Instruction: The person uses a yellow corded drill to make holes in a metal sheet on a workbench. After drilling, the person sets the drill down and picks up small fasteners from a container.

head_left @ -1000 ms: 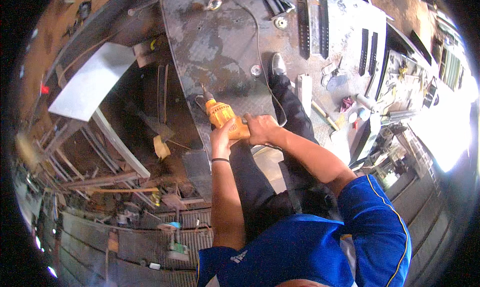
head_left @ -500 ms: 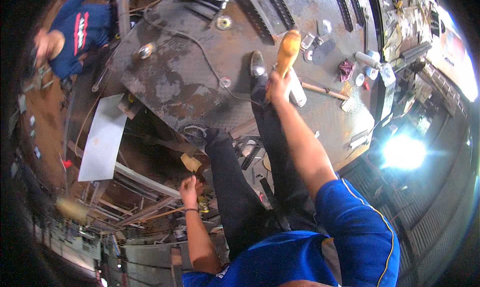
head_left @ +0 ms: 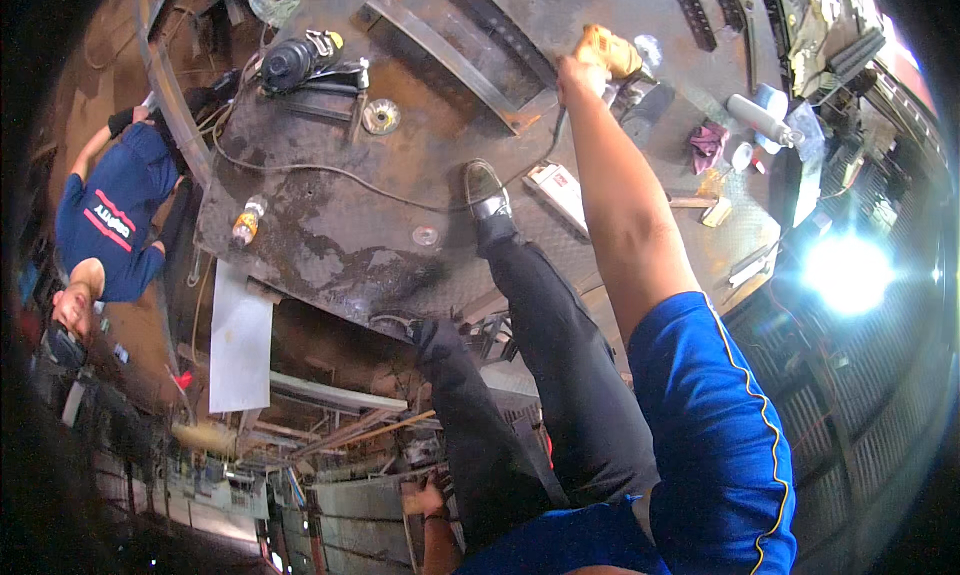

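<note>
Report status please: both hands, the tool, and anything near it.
Right hand shut on yellow power tool, far out over steel plate. Left hand low, empty, open. Cable and white box near.

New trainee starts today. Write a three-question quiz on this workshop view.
1. True or false: the right hand grips a yellow power tool over the steel table.
2. Which lies nearest the black shoe? A) grey cable B) pink rag C) orange-capped bottle
3. Where does the left hand hang?

Key: 1 true; 2 A; 3 low beside the dark trouser leg, holding nothing visible.
</note>
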`<action>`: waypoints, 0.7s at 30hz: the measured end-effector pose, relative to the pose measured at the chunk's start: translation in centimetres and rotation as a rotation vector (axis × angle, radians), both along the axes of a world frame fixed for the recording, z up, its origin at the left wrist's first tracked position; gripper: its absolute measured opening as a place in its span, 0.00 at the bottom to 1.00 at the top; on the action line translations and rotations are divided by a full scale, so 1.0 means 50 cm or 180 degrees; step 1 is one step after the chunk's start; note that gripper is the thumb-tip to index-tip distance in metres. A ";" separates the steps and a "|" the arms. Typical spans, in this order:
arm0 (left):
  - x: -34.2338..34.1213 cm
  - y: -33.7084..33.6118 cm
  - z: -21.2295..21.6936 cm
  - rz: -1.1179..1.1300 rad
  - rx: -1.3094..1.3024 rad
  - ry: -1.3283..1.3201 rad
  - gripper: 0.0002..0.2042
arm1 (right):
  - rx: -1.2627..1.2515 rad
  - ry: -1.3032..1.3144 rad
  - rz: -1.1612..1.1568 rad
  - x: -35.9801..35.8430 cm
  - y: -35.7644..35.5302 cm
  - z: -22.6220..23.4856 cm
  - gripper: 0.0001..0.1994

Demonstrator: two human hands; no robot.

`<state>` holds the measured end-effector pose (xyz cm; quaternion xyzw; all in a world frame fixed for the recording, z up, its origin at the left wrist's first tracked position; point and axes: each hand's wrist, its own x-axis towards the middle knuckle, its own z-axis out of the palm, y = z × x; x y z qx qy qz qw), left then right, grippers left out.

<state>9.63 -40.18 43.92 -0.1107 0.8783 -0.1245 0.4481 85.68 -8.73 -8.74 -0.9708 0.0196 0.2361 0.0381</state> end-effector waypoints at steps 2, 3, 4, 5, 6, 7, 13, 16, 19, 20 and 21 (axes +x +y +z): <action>0.045 0.038 0.026 0.0050 -0.0292 0.0019 0.18 | 0.0339 -0.0107 0.0084 -0.023 0.033 -0.034 0.30; 0.034 0.042 0.031 0.0046 -0.0205 -0.0103 0.18 | 0.0497 -0.0194 0.0100 -0.016 0.044 -0.039 0.30; 0.029 0.026 0.078 0.0124 -0.0106 -0.0098 0.18 | 0.0412 0.0471 0.0293 -0.073 0.044 -0.018 0.33; 0.051 0.030 0.114 -0.0073 -0.0137 0.0070 0.18 | 0.0351 0.1107 0.0513 -0.122 0.045 0.010 0.36; 0.119 0.067 0.126 -0.0236 -0.0133 0.0198 0.18 | -0.0014 0.1143 0.1486 -0.181 0.040 0.059 0.37; 0.135 0.098 0.124 -0.0356 -0.0125 0.0161 0.17 | -0.0605 0.1318 0.1838 -0.173 -0.030 0.085 0.33; 0.017 -0.030 0.144 -0.0603 0.0445 -0.0429 0.15 | -0.2116 0.2943 0.2989 -0.267 -0.514 0.340 0.19; -0.013 -0.078 0.165 -0.0844 0.0606 -0.0557 0.17 | -0.1738 0.3769 0.5945 -0.271 -0.799 0.460 0.22; -0.168 -0.234 0.157 -0.0388 0.0953 -0.0943 0.22 | -0.1548 0.4211 0.5722 -0.351 -0.911 0.634 0.19; -0.187 -0.259 0.155 -0.0857 0.1071 -0.1190 0.23 | -0.1606 0.4136 0.4781 -0.351 -0.920 0.705 0.18; -0.192 -0.263 0.146 -0.1331 0.1200 -0.1436 0.23 | -0.1634 0.3872 0.4276 -0.352 -0.945 0.743 0.19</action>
